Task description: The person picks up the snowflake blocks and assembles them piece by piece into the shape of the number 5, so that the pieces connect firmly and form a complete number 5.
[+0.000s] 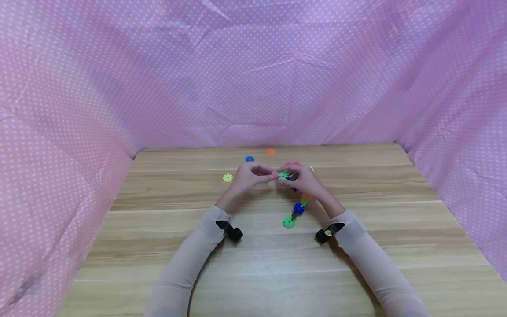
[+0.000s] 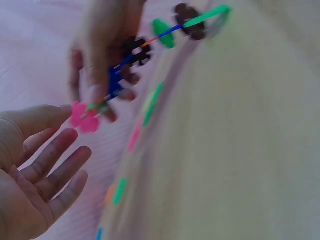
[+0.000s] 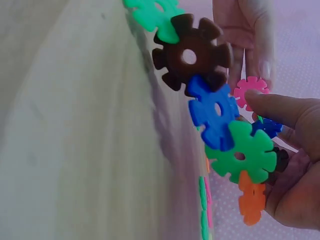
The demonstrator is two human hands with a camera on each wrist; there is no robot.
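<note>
In the head view both hands meet over the far half of the table. My left hand pinches the edge of a pink notched disc between thumb and forefinger, its other fingers spread loosely. My right hand grips a chain of interlocking plastic discs near the end with the pink one. A green disc shows between the hands. From the right hand the chain hangs toward me, with an orange disc, a green disc, a blue disc and a brown disc. A green disc ends it.
Loose discs lie on the wooden table: a yellow one left of the left hand, a blue one and an orange one beyond, and a pink one behind the right hand. A polka-dot cloth surrounds the table.
</note>
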